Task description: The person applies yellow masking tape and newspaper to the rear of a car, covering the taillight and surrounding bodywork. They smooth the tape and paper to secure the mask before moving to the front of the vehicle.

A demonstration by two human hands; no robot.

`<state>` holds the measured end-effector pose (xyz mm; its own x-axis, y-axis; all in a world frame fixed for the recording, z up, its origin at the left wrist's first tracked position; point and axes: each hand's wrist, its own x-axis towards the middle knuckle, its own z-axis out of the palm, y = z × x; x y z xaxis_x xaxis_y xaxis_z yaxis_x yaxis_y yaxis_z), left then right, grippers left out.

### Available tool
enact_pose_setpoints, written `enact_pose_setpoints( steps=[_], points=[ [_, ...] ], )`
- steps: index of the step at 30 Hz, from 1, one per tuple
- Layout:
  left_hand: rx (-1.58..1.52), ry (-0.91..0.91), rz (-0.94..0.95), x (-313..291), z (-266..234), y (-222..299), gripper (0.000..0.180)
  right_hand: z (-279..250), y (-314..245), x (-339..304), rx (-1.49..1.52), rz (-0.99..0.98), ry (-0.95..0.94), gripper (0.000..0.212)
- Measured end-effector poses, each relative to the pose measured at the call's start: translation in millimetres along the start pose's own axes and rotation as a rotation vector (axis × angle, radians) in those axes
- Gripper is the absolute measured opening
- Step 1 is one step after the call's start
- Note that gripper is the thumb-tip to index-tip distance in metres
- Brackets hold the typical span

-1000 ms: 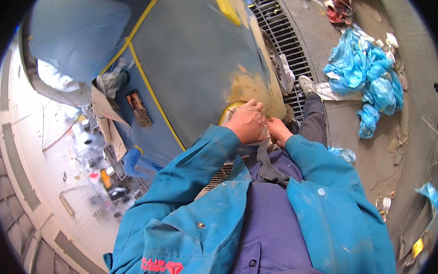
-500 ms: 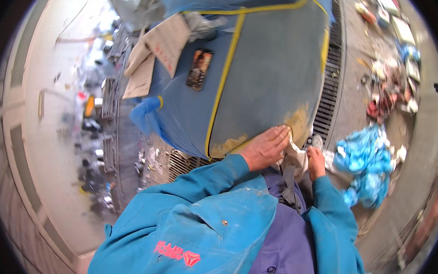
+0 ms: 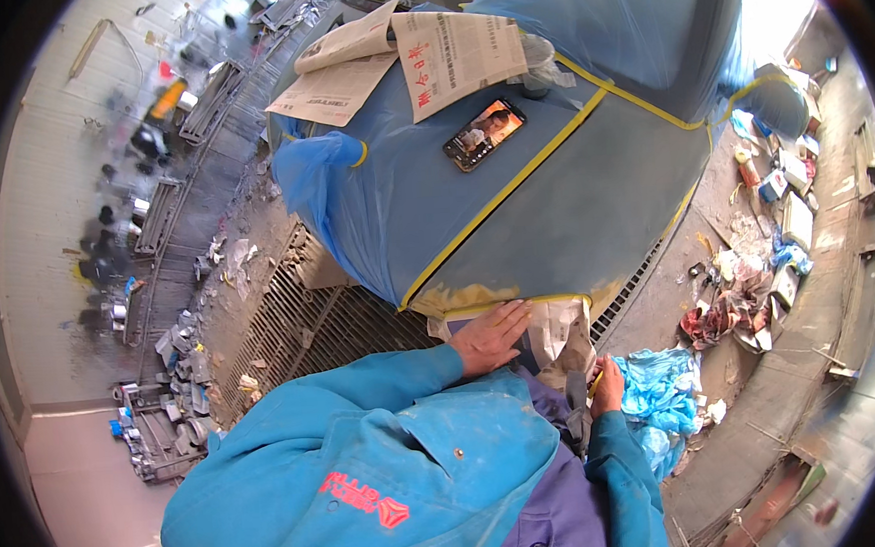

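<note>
My left hand [image 3: 492, 338] lies flat with its fingers outstretched on a sheet of newspaper [image 3: 558, 328], along the lower edge of a grey car panel [image 3: 574, 210]. Yellow masking tape [image 3: 504, 206] runs across the panel and along that lower edge, where the newspaper hangs down. My right hand [image 3: 608, 385] is closed beside the paper's right side, lower down. A bit of yellow tape shows at its fingers; the rest of what it grips is hidden. Tan patches mark the panel's lower edge.
Blue plastic film [image 3: 402, 190] wraps the rest of the car body. A phone [image 3: 485, 134] and folded newspaper [image 3: 459, 57] lie on it. Crumpled blue plastic [image 3: 655, 396] lies by my right arm. Floor grating [image 3: 311, 331] is at left; litter [image 3: 726, 321] lines the right side.
My view has turned, so the car appears tilted and shifted. My left hand has slid left along the edge, away from the corner. My right hand is lower, with yellow tape now visible.
</note>
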<state>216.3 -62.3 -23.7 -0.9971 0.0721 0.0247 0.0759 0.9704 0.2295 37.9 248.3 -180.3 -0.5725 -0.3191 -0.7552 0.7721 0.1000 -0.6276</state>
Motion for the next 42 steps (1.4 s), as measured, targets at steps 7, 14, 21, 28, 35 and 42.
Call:
enact_pose_setpoints(
  steps=[7, 14, 21, 28, 35, 42],
  points=[
    [-0.028, -0.022, -0.158, -74.1, 16.4, -17.1, 0.094, -3.9, 11.7, -12.3, -0.037, -0.012, 0.096, 0.049],
    [-0.112, 0.025, -0.222, -109.6, 38.5, -27.5, 0.090, 7.2, 19.4, -34.6, -0.054, 0.016, 0.129, 0.052],
    [-0.134, 0.102, -0.233, -128.2, 54.8, -33.0, 0.087, 12.7, 20.6, -63.2, -0.186, -0.073, 0.215, 0.052],
    [-0.219, 0.201, -0.333, -137.9, 71.4, -25.1, 0.090, 4.3, 13.8, -79.0, -0.240, -0.092, 0.233, 0.052],
    [-0.399, 0.274, -0.533, -133.8, 81.0, -5.2, 0.089, -1.8, 20.0, -72.4, -0.360, -0.257, 0.119, 0.044],
    [-0.585, 0.288, -0.854, -123.7, 94.9, 6.0, 0.090, -9.7, 5.4, -65.0, -0.349, -0.156, 0.094, 0.037]
  ],
)
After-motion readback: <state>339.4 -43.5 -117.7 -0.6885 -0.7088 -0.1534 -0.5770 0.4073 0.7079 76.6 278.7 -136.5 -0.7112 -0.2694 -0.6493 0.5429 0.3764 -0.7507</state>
